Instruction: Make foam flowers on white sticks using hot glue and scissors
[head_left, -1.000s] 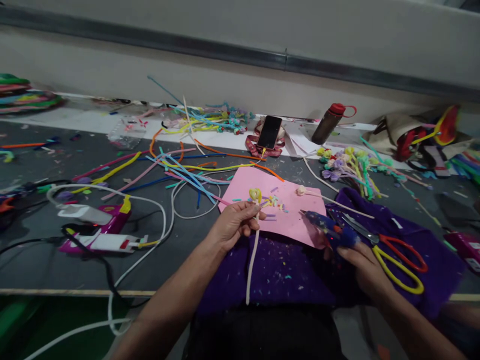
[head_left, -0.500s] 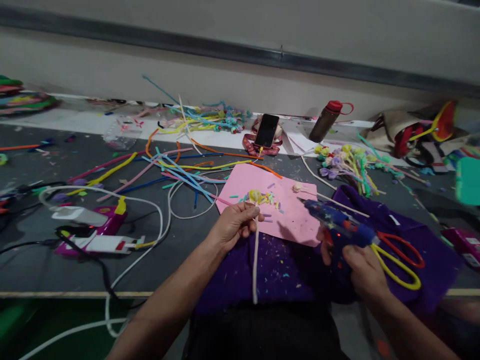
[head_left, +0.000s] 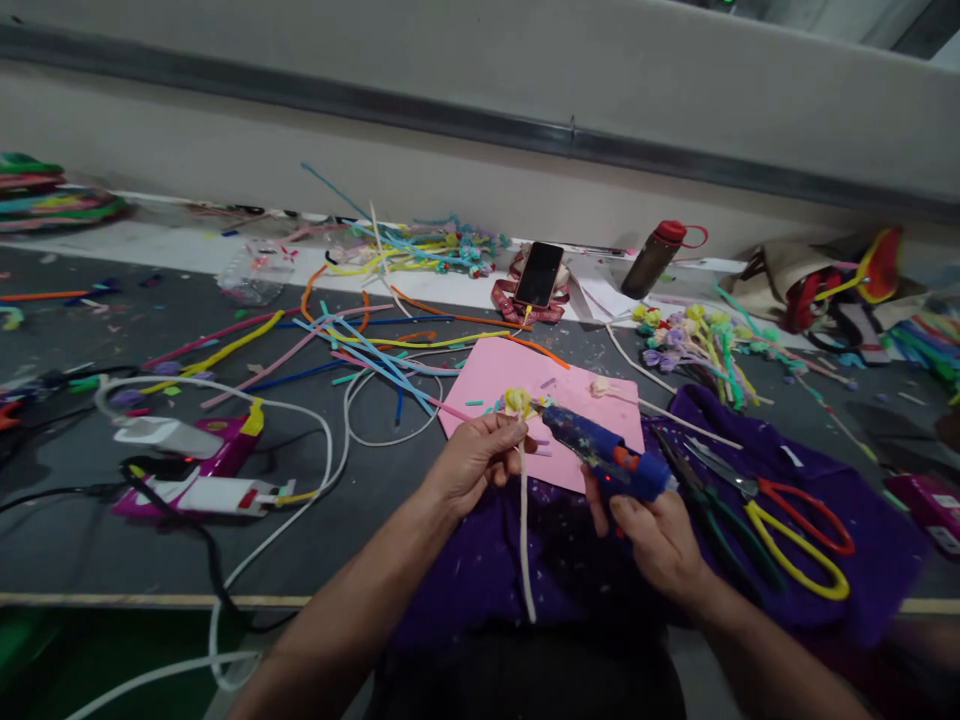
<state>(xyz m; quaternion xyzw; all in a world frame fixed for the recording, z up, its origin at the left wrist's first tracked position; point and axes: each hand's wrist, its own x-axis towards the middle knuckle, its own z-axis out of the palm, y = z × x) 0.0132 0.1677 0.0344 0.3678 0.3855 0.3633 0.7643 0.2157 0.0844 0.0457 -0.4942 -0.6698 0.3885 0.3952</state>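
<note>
Holding a blue glue gun (head_left: 604, 455) in the right hand (head_left: 656, 540), the person points its nozzle at the yellow flower head (head_left: 516, 401) of a white fuzzy stem (head_left: 524, 530), which the left hand (head_left: 476, 460) pinches near the top; the stem hangs down toward the near edge of the worktop (head_left: 375, 480). Both sets of fingers are closed, the right wrapped round the gun's grip, the left (head_left: 504, 432) tight on the stem.

Judging by how close the nozzle sits to the left fingertips, hot glue could reach skin, or drip onto the purple cloth (head_left: 825, 500) and pink sheet (head_left: 517, 375) beneath. The limp stem could also swing and smear the joint.

As for containers: a tan bag (head_left: 784, 265) at far right lies open with red and yellow items spilling out; a dark bottle (head_left: 649, 260) with a red cap leans near the wall, contents unseen; a clear plastic box (head_left: 251, 275) at far left seems to hold small pink bits, too blurred to name.
</note>
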